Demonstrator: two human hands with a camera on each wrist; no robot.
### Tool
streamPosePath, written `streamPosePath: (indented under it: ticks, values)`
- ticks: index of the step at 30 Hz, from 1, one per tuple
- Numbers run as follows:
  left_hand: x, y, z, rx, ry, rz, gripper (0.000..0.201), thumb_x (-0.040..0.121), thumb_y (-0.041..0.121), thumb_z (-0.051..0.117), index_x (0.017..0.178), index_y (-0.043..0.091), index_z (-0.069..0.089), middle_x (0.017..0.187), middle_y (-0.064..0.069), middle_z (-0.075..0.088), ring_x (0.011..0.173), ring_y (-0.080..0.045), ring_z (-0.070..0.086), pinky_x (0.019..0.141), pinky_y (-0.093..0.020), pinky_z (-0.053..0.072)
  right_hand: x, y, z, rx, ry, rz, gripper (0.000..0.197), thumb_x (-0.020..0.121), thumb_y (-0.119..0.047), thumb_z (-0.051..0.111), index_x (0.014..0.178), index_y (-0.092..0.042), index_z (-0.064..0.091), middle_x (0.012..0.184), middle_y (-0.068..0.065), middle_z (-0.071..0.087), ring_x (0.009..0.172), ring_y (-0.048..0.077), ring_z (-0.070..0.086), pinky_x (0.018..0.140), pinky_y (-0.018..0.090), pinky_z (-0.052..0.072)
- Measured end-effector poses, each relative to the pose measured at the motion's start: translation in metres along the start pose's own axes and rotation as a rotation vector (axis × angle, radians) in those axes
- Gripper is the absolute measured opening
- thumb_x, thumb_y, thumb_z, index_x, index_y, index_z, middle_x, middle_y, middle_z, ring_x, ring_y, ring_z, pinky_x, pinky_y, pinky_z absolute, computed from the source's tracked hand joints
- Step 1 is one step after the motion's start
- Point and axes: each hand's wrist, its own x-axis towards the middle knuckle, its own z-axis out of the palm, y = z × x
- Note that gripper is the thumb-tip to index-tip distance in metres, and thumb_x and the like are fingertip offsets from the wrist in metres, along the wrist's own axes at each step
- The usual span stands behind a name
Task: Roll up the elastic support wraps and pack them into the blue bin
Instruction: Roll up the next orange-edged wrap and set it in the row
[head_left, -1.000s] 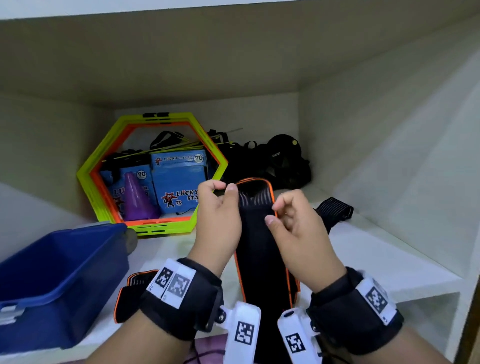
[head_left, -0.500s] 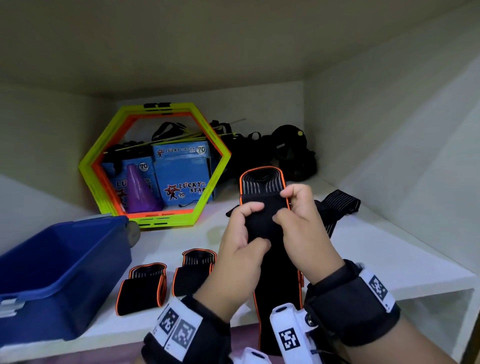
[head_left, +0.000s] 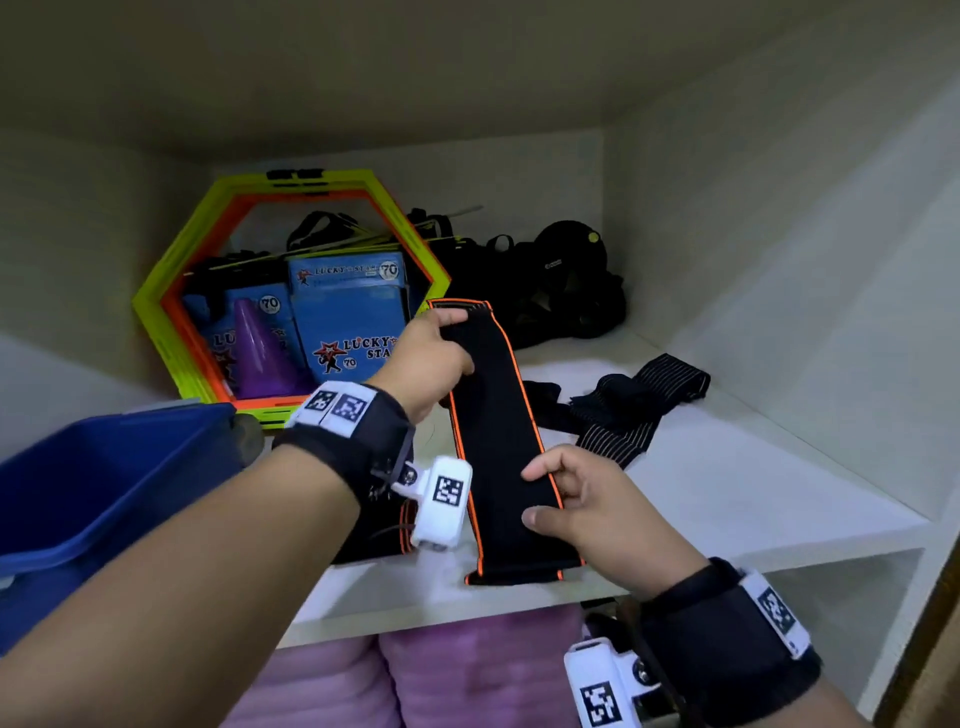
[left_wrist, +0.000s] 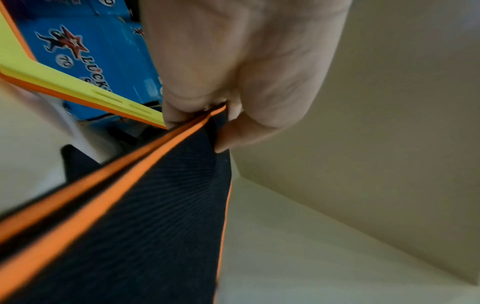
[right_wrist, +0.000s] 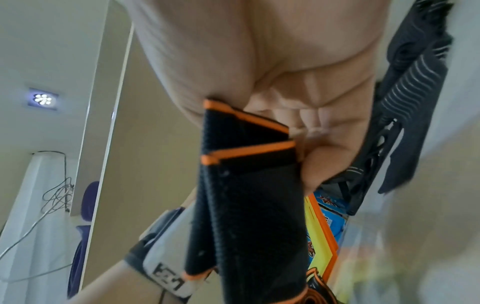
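A black elastic wrap with orange edging (head_left: 493, 431) is stretched flat over the white shelf (head_left: 727, 499), doubled lengthwise. My left hand (head_left: 436, 353) pinches its far end (left_wrist: 207, 115), near the hexagon frame. My right hand (head_left: 571, 499) pinches its right edge close to the near end (right_wrist: 249, 148). The blue bin (head_left: 93, 499) stands at the shelf's left front. Another orange-edged wrap (head_left: 384, 525) lies partly hidden under my left wrist. A dark wrap with thin white stripes (head_left: 639, 410) lies loose to the right.
A yellow and orange hexagon frame (head_left: 171, 291) leans at the back left around blue boxes (head_left: 353, 312) and a purple cone (head_left: 260, 353). Black straps and gear (head_left: 561, 280) fill the back corner. Purple fabric (head_left: 441, 670) sits below the shelf edge.
My hands were close together on the wrap's upper part; they have drawn apart. The left went to the far end, the right came down to the near end, and the wrap lies stretched.
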Motion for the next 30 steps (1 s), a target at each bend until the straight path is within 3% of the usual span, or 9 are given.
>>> streamPosePath:
  ticks: [5, 7, 10, 13, 16, 18, 22, 25, 30]
  values:
    - [0.021, -0.027, 0.017, 0.442, -0.007, -0.043, 0.057, 0.080, -0.012, 0.065, 0.131, 0.013, 0.059, 0.113, -0.008, 0.059, 0.107, -0.026, 0.059, 0.082, -0.031, 0.051, 0.001, 0.011, -0.001, -0.006, -0.038, 0.154, 0.030, 0.080, -0.007, 0.078, 0.106, -0.019, 0.067, 0.090, 0.030, 0.062, 0.070, 0.023, 0.058, 0.055, 0.034, 0.057]
    - [0.026, -0.038, 0.024, 0.614, -0.059, -0.066, 0.049, 0.079, -0.010, 0.067, 0.124, 0.012, 0.065, 0.114, -0.004, 0.059, 0.112, -0.020, 0.056, 0.081, -0.025, 0.047, 0.004, 0.017, -0.004, -0.059, -0.049, 0.186, 0.030, 0.080, -0.010, 0.079, 0.106, -0.020, 0.069, 0.089, 0.026, 0.067, 0.069, 0.023, 0.061, 0.057, 0.039, 0.057]
    - [0.030, -0.047, 0.031, 0.843, -0.138, -0.129, 0.024, 0.081, -0.006, 0.069, 0.100, 0.009, 0.068, 0.095, -0.005, 0.064, 0.099, -0.020, 0.059, 0.075, -0.027, 0.050, 0.006, 0.025, -0.007, -0.035, -0.083, 0.249, 0.029, 0.081, -0.010, 0.078, 0.108, -0.014, 0.069, 0.086, 0.020, 0.063, 0.066, 0.023, 0.064, 0.050, 0.029, 0.054]
    - [0.035, -0.056, 0.037, 0.932, -0.133, -0.164, 0.029, 0.083, 0.000, 0.066, 0.112, 0.003, 0.071, 0.109, -0.014, 0.070, 0.103, -0.031, 0.067, 0.083, -0.037, 0.058, 0.009, 0.030, -0.008, -0.076, -0.088, 0.260, 0.025, 0.082, -0.011, 0.078, 0.106, -0.011, 0.068, 0.084, 0.012, 0.065, 0.061, 0.019, 0.067, 0.053, 0.027, 0.055]
    - [0.034, -0.058, 0.040, 0.977, -0.103, -0.209, 0.019, 0.085, 0.002, 0.065, 0.104, 0.003, 0.066, 0.095, -0.014, 0.066, 0.087, -0.030, 0.063, 0.061, -0.031, 0.047, 0.009, 0.030, -0.011, -0.136, -0.086, 0.236, 0.014, 0.086, -0.021, 0.075, 0.096, -0.013, 0.069, 0.085, 0.015, 0.071, 0.053, 0.018, 0.067, 0.048, 0.027, 0.051]
    - [0.037, -0.057, 0.041, 1.020, -0.149, -0.222, 0.007, 0.088, 0.010, 0.062, 0.095, 0.009, 0.060, 0.087, -0.010, 0.060, 0.081, -0.027, 0.057, 0.061, -0.030, 0.045, 0.010, 0.030, -0.016, -0.198, -0.097, 0.209, 0.015, 0.089, -0.030, 0.070, 0.088, -0.015, 0.071, 0.083, 0.014, 0.073, 0.058, 0.024, 0.069, 0.046, 0.027, 0.050]
    - [0.032, -0.050, 0.042, 1.030, -0.291, -0.237, 0.010, 0.091, 0.013, 0.064, 0.100, 0.017, 0.062, 0.096, -0.004, 0.063, 0.090, -0.023, 0.058, 0.087, -0.035, 0.053, 0.021, 0.020, -0.040, -0.431, -0.122, 0.122, 0.019, 0.095, -0.026, 0.060, 0.086, -0.014, 0.072, 0.078, -0.001, 0.070, 0.067, 0.009, 0.064, 0.064, 0.030, 0.055]
    - [0.017, -0.041, 0.044, 1.084, -0.476, -0.243, 0.025, 0.089, 0.016, 0.071, 0.114, 0.015, 0.066, 0.113, -0.007, 0.067, 0.093, -0.022, 0.060, 0.078, -0.031, 0.055, 0.045, 0.011, -0.061, -0.692, -0.210, 0.089, 0.020, 0.093, -0.021, 0.056, 0.091, -0.010, 0.073, 0.093, 0.004, 0.073, 0.090, 0.020, 0.067, 0.085, 0.038, 0.055]
    - [0.000, -0.037, 0.054, 1.242, -0.603, -0.301, 0.051, 0.092, 0.031, 0.070, 0.136, 0.008, 0.058, 0.136, -0.011, 0.059, 0.113, -0.023, 0.057, 0.065, -0.021, 0.045, 0.084, 0.001, -0.068, -1.154, -0.470, 0.074, 0.030, 0.093, -0.020, 0.051, 0.119, -0.018, 0.067, 0.113, 0.005, 0.069, 0.105, 0.025, 0.063, 0.094, 0.038, 0.052]
